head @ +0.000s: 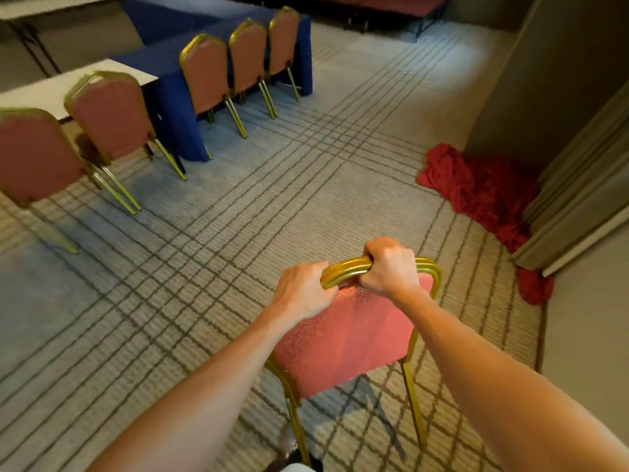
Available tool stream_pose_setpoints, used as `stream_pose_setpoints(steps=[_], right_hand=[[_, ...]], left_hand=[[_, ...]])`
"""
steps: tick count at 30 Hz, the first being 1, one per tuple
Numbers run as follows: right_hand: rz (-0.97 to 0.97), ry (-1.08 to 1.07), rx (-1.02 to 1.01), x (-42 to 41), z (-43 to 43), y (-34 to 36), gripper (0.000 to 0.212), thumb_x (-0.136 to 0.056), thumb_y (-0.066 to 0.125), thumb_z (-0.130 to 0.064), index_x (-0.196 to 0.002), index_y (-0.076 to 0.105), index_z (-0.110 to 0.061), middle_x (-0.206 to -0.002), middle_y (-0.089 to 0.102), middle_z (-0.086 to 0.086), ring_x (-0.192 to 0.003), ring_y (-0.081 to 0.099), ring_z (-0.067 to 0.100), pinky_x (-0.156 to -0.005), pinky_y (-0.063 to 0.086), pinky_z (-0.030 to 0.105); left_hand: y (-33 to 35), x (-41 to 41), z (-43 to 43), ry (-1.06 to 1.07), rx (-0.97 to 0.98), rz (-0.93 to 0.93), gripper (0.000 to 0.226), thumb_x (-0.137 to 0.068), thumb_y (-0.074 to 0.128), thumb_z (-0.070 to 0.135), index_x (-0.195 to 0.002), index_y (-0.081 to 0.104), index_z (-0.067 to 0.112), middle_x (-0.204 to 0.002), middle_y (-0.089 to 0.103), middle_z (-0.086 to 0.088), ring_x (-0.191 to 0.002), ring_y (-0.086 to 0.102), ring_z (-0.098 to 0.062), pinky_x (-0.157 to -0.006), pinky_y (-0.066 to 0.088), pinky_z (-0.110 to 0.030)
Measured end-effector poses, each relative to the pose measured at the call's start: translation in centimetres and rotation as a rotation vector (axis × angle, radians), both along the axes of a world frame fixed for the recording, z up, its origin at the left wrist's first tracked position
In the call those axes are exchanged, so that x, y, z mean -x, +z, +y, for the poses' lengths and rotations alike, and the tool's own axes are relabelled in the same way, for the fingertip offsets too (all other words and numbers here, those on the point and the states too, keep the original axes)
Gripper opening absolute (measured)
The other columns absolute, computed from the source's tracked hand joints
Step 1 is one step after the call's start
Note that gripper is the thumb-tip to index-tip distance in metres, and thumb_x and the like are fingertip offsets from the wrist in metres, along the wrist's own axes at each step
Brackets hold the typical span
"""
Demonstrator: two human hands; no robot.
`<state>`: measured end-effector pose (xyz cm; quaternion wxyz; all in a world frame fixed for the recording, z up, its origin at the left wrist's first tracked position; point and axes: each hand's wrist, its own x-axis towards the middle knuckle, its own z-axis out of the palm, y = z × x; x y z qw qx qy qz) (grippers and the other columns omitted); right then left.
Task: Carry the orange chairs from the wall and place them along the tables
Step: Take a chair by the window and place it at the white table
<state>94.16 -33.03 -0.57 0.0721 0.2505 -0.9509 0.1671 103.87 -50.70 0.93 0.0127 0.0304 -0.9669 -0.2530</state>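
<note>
Orange chair (347,338), seat hidden

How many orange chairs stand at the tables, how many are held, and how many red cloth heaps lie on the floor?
Orange chairs at the tables: 5
Orange chair held: 1
Red cloth heap: 1
Total: 7

Ahead-left of the held chair (347,335), five chairs (204,73) line the tables (160,54). A cloth heap (476,189) lies ahead to its right.
</note>
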Motion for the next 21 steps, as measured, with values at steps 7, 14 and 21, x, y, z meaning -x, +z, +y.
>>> stream_pose_setpoints(steps=[7, 14, 21], right_hand=[[-0.045, 0.114, -0.015, 2.9, -10.0, 0.8, 0.026, -0.068, 0.071, -0.036, -0.067, 0.049, -0.023, -0.075, 0.063, 0.001, -0.077, 0.06, 0.031, -0.063, 0.041, 0.034], [-0.152, 0.206, -0.005, 3.8, -16.8, -2.1, 0.026, -0.07, 0.066, -0.043, -0.07, 0.05, -0.023, -0.08, 0.063, 0.001, -0.08, 0.061, 0.029, -0.064, 0.041, 0.034], [-0.167, 0.372, -0.072, 5.8, -24.7, -2.9, 0.021, -0.077, 0.066, -0.039, -0.079, 0.052, -0.023, -0.09, 0.065, 0.001, -0.093, 0.06, 0.027, -0.069, 0.042, 0.036]], left_hand=[[0.9, 1.6, -9.1, 0.083, 0.05, 0.01, 0.019, -0.087, 0.065, 0.038, -0.081, 0.048, 0.031, -0.079, 0.068, -0.001, -0.08, 0.066, -0.025, -0.065, 0.035, -0.028], [-1.6, 2.0, -15.4, 0.166, 0.108, -0.053, 0.012, -0.086, 0.064, 0.036, -0.088, 0.059, 0.026, -0.08, 0.067, -0.001, -0.083, 0.066, -0.028, -0.068, 0.043, -0.033], [-4.0, 2.7, -21.4, 0.443, 0.094, -0.095, 0.019, -0.086, 0.064, 0.04, -0.091, 0.052, 0.026, -0.087, 0.068, -0.005, -0.091, 0.067, -0.033, -0.073, 0.047, -0.038]])
